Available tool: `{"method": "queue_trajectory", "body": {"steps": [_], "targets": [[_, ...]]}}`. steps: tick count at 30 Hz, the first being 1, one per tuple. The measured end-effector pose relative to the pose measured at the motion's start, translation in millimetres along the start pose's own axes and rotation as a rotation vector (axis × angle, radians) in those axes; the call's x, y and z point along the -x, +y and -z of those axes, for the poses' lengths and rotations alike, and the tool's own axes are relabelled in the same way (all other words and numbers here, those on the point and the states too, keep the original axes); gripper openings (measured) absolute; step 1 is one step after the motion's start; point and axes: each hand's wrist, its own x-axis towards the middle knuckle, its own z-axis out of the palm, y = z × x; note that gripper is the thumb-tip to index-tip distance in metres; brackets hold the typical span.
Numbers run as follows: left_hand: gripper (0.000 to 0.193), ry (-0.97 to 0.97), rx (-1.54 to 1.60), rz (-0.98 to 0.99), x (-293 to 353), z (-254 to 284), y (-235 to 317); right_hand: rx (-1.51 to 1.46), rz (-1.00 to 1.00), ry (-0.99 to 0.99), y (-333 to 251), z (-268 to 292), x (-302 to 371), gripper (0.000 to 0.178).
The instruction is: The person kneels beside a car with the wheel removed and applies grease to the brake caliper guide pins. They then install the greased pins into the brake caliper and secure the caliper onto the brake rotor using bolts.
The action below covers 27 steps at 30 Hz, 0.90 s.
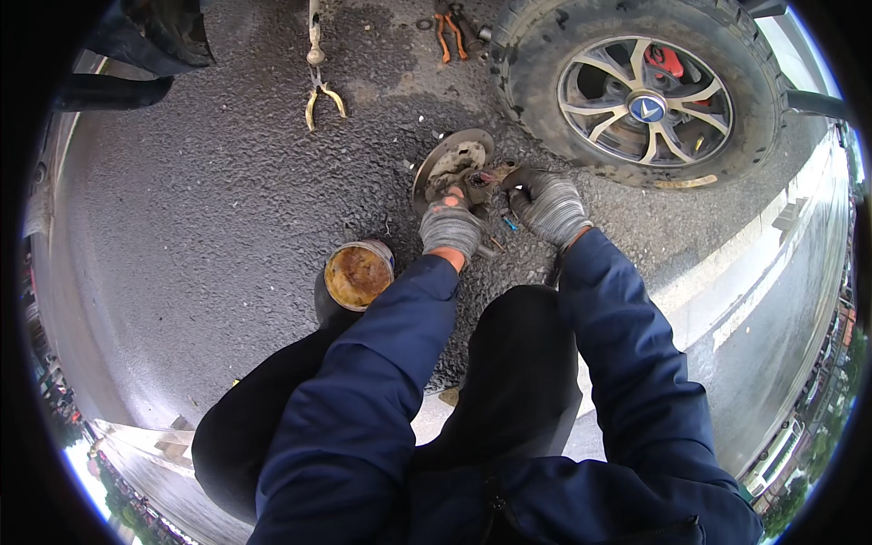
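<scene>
The disc assembly (450, 162) clasped in the left grip (452, 225) might tip forward if that slackens; right grip's (552, 205) hold unclear

Even daylight, soft faint shadows. Damp dark-grey rough asphalt (236, 209) shows sheen lower left; glare washes out the upper end of the pale straight-edged concrete strip (727, 263). Center reasonably sharp. Strong fisheye bend, black vignette, purple-blue fringing, soft rim detail.
</scene>
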Motion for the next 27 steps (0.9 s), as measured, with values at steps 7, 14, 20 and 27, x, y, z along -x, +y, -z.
{"method": "queue_trajectory", "body": {"steps": [7,14,20,27], "targets": [[0.046,0.009,0.104,-0.006,4,5,3,0.288,0.013,-0.084,-19,1,-6,0.027],[0.048,-0.004,0.110,0.003,5,9,5,0.165,0.064,0.015,-19,7,-2,0.020],[0.048,-0.022,0.098,0.017,2,6,2,0.245,0.048,-0.144,-22,14,-8,0.025],[0.053,0.043,0.061,-0.034,0,2,-1,0.212,-0.009,-0.210,-32,19,-17,0.030]]}}
